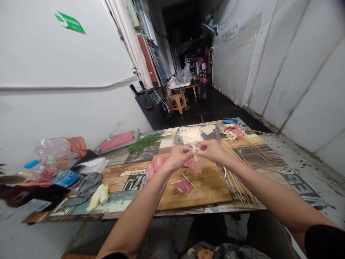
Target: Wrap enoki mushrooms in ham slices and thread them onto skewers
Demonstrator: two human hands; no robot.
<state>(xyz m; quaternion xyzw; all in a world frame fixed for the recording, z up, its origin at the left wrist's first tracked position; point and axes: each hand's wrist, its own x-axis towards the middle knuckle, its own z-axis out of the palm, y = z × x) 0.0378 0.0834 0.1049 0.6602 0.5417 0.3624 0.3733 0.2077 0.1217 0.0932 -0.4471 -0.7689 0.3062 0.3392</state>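
Above the wooden cutting board (207,192), my left hand (178,157) and my right hand (212,151) meet, thumbs and fingertips pinched together. Between them hangs a thin, pale, translucent piece (198,163), whose kind I cannot make out; both hands grip its upper end. Below lies a flat slice of pink meat (183,187) with a few thin white strands across it. More meat slices (159,163) lie along the board's far left side, partly hidden by my left forearm. Just beyond my hands, a metal tray (219,136) holds enoki mushrooms (190,135) and pale flat sheets.
Bare bamboo skewers (238,183) lie right of the board. Behind them are skewered meat rolls (234,132) and a blue object (230,121). Leftward are chives (145,142), a meat slab (115,141) on a tray, cabbage leaves (99,198), a grey cloth (88,185) and bottles.
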